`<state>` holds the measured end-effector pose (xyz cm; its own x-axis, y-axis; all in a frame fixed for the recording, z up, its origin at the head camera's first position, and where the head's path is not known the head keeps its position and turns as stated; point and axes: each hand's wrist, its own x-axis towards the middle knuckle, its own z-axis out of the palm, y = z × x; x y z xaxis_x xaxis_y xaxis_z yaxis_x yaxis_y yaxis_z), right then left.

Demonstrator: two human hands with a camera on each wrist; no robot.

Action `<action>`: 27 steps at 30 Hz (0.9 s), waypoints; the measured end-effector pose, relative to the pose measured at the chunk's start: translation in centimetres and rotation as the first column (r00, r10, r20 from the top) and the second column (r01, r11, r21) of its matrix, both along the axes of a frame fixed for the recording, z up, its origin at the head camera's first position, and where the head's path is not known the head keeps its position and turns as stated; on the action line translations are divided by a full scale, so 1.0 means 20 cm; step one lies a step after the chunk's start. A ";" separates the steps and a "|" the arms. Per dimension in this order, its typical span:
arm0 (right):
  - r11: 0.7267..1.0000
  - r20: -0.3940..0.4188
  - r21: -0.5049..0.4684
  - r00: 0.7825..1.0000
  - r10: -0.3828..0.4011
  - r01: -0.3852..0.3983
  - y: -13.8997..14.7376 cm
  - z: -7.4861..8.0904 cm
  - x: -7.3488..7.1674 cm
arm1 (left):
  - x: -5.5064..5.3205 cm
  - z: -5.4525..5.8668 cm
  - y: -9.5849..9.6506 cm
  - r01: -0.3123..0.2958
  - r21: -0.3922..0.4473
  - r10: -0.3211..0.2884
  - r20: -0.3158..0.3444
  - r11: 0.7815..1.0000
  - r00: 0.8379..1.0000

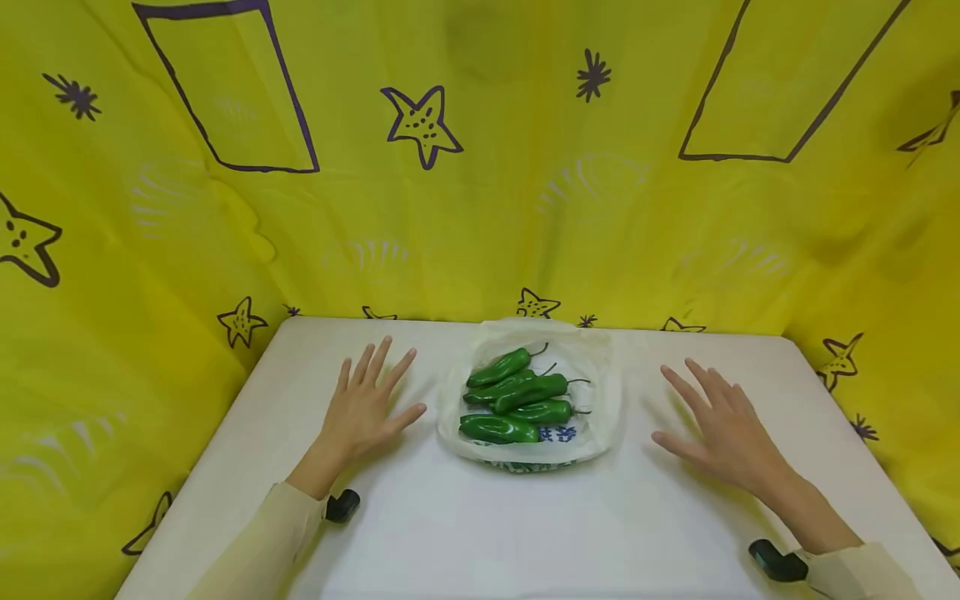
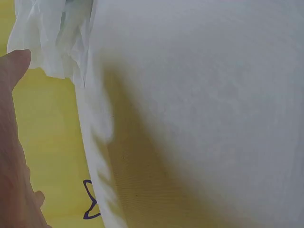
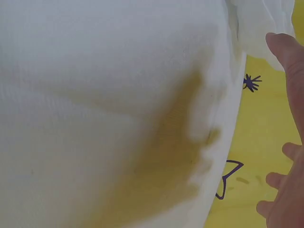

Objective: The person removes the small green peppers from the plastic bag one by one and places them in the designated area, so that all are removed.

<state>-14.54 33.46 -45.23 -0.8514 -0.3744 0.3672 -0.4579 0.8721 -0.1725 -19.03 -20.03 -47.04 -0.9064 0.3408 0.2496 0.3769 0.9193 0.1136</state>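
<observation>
Several green peppers lie piled on an open white plastic bag in the middle of the white table. My left hand lies flat on the table left of the bag, fingers spread, holding nothing. My right hand lies flat to the right of the bag, fingers spread, also empty. In the left wrist view the hand's thumb shows beside the bag's edge. In the right wrist view the thumb sits near the bag's edge.
A yellow cloth with purple stars and rectangles hangs behind and on both sides of the table. Black wrist-worn devices sit at each cuff. Bare tabletop lies in front of the bag.
</observation>
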 end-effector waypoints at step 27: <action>0.941 0.107 0.024 0.937 0.332 -0.336 -0.25 0.41 -0.21 | 0.01 0.24 0.22 0.134 0.326 -0.208 0.204 0.936 0.956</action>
